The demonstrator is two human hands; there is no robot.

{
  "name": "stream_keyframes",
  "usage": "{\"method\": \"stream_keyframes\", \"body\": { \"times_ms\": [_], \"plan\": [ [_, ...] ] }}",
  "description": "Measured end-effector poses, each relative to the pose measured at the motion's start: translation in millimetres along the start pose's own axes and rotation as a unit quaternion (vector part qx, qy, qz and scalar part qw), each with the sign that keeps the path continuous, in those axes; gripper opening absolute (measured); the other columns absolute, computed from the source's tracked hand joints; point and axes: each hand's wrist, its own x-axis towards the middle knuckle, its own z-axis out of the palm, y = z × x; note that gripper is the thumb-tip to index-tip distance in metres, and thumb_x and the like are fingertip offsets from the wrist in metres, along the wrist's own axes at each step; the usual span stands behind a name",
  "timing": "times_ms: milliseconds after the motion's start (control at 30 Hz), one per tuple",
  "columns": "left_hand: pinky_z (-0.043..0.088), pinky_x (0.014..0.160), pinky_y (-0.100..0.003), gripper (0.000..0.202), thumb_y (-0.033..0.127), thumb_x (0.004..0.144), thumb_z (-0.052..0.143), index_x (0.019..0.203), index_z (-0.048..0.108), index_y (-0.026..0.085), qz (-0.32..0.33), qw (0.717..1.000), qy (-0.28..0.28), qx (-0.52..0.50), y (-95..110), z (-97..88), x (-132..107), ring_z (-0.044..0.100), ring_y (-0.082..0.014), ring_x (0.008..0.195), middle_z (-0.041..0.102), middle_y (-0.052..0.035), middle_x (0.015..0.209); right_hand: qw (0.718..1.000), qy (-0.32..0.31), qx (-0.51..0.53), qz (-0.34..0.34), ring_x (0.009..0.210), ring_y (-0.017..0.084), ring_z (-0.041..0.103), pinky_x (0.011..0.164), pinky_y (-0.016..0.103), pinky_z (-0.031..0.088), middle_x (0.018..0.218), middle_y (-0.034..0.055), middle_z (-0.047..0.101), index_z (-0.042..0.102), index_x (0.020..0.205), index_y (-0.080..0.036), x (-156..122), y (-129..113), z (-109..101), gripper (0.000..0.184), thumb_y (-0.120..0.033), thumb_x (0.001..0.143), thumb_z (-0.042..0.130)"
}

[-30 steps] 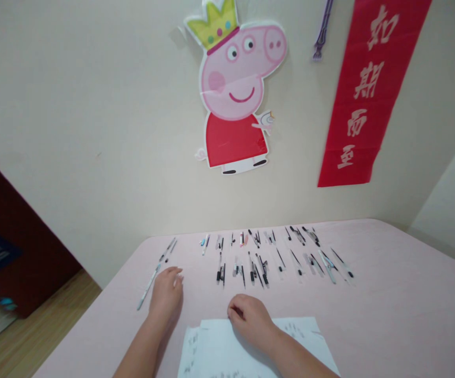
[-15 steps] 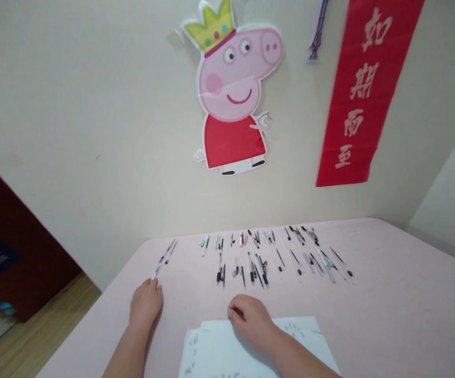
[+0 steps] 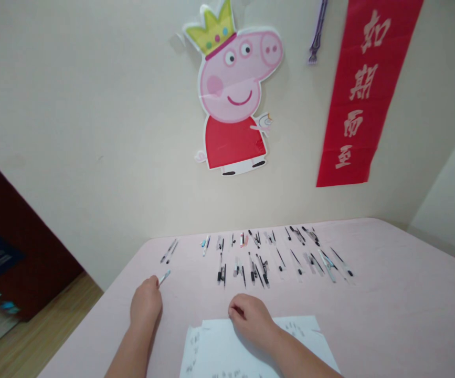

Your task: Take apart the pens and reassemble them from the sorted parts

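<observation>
My left hand is closed around one end of a light-blue and white pen, which points up and to the right over the table's left side. Just beyond it lie two slim pens side by side. My right hand rests with its fingers curled at the top edge of some white paper sheets bearing handwriting. Its fingertips are turned under, so what they hold, if anything, is hidden.
Pens, caps and pen parts lie in two rows, a back row and a front row, on the pink tabletop. Behind stands a wall with a pink pig cutout and a red banner.
The light-blue pen in my left hand has swung from lying almost in line with the hand to pointing further right. My right hand stays put.
</observation>
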Motion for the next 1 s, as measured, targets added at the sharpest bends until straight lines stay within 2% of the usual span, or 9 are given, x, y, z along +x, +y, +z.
{"method": "stream_keyframes", "body": {
  "times_ms": [100,200,333,500,600,700,800,933,1000],
  "plan": [
    [0.042,0.068,-0.030,0.026,0.004,0.076,0.038,0.091,0.057,0.016,0.014,0.996,0.006,-0.090,11.7,2.3,-0.3,0.062,-0.0239,0.082,0.065,-0.0104,0.085,1.000,0.008,0.006,-0.005,0.065,0.012,0.052,0.059,0.022,0.029,0.072,0.0005,0.063,0.066,0.073,-0.019,-0.7,0.9,1.2,0.019,-0.016,0.079,0.049],
    [0.045,0.075,-0.030,0.032,0.009,0.076,0.044,0.105,0.054,0.015,0.058,0.976,0.001,-0.212,31.0,6.2,-2.7,0.061,-0.0212,0.085,0.063,-0.0081,0.089,1.000,0.016,0.013,-0.011,0.064,0.013,0.051,0.059,0.023,0.029,0.070,0.0004,0.062,0.066,0.072,-0.019,-0.9,2.5,3.1,0.018,-0.016,0.078,0.049],
    [0.047,0.075,-0.032,0.030,0.015,0.075,0.044,0.100,0.059,0.017,0.152,0.931,-0.018,-0.332,59.8,4.9,-12.5,0.059,-0.0199,0.082,0.060,-0.0058,0.089,0.999,0.030,0.041,-0.006,0.064,0.013,0.052,0.059,0.023,0.030,0.070,0.0005,0.061,0.064,0.071,-0.019,0.4,5.4,6.1,0.016,-0.015,0.077,0.050],
    [0.046,0.078,-0.033,0.030,0.012,0.075,0.041,0.097,0.060,0.018,0.293,0.877,-0.053,-0.376,88.9,-10.3,-32.1,0.057,-0.0202,0.085,0.059,-0.0067,0.090,0.984,0.091,0.151,0.015,0.064,0.014,0.052,0.059,0.023,0.035,0.070,0.0010,0.059,0.061,0.076,-0.018,6.9,12.7,9.8,0.014,-0.017,0.079,0.047],
    [0.046,0.079,-0.033,0.030,0.010,0.077,0.039,0.098,0.059,0.019,0.335,0.855,-0.077,-0.389,102.2,-17.9,-44.7,0.055,-0.0195,0.087,0.057,-0.0069,0.092,0.962,0.142,0.232,0.019,0.061,0.014,0.051,0.058,0.024,0.037,0.074,0.0013,0.059,0.058,0.083,-0.018,12.1,20.2,13.2,0.013,-0.027,0.083,0.048],
    [0.045,0.080,-0.032,0.033,0.006,0.075,0.038,0.098,0.059,0.019,0.352,0.840,-0.103,-0.400,112.1,-21.2,-55.4,0.054,-0.0187,0.088,0.057,-0.0064,0.093,0.942,0.173,0.284,0.035,0.059,0.014,0.050,0.057,0.025,0.039,0.076,0.0011,0.057,0.056,0.094,-0.018,15.1,26.7,16.7,0.022,-0.035,0.082,0.051],
    [0.044,0.080,-0.030,0.033,0.005,0.075,0.039,0.096,0.059,0.019,0.353,0.837,-0.127,-0.398,118.1,-23.3,-62.8,0.054,-0.0177,0.088,0.056,-0.0054,0.093,0.937,0.176,0.299,0.031,0.063,0.015,0.052,0.060,0.026,0.041,0.079,0.0020,0.058,0.054,0.103,-0.018,15.1,28.0,17.6,0.028,-0.036,0.083,0.048],
    [0.044,0.078,-0.029,0.018,0.017,0.081,0.045,0.091,0.061,0.020,0.324,0.862,-0.141,-0.364,121.2,-25.7,-66.8,0.055,-0.0188,0.087,0.058,-0.0051,0.092,0.954,0.148,0.261,0.016,0.067,0.017,0.053,0.063,0.027,0.040,0.072,0.0021,0.057,0.057,0.081,-0.018,13.7,22.9,14.0,0.019,-0.032,0.083,0.045],
    [0.043,0.077,-0.029,0.017,0.022,0.083,0.047,0.090,0.062,0.020,0.312,0.876,-0.138,-0.341,121.4,-24.8,-67.0,0.056,-0.0192,0.086,0.059,-0.0052,0.092,0.959,0.137,0.248,0.019,0.065,0.017,0.052,0.061,0.027,0.039,0.069,0.0013,0.056,0.057,0.077,-0.018,13.1,19.9,12.1,0.017,-0.030,0.082,0.046]
  ]
}}
